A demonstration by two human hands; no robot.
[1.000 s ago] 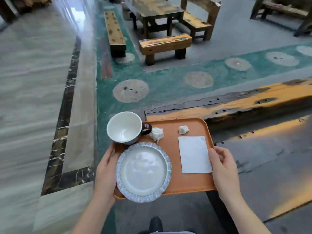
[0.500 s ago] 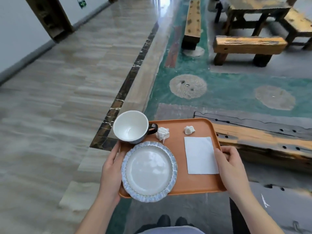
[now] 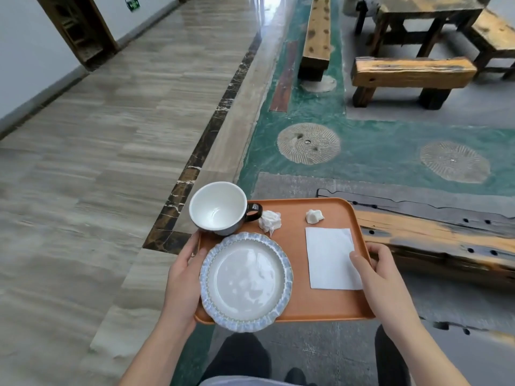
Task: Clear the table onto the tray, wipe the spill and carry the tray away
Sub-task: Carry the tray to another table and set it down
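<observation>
I hold an orange tray (image 3: 298,305) level in front of me above the floor. My left hand (image 3: 182,277) grips its left edge and my right hand (image 3: 379,277) grips its right edge, thumb resting on a flat white napkin (image 3: 327,257). On the tray sit a white cup with a dark handle (image 3: 218,208) at the far left, a blue-rimmed plate (image 3: 245,280) at the near left, and two crumpled tissues (image 3: 269,220) (image 3: 314,216) near the far edge.
A long wooden bench (image 3: 434,240) lies just right of the tray. Further benches (image 3: 409,76) (image 3: 316,37) and a wooden table (image 3: 418,20) stand ahead on the right. A tiled corridor (image 3: 111,135) runs along the left, with a dark doorway (image 3: 80,32) in the wall.
The view has swung left toward the corridor and moved forward. The long bench has slid to the right. Both hands keep the same hold on the tray and its load has not shifted.
</observation>
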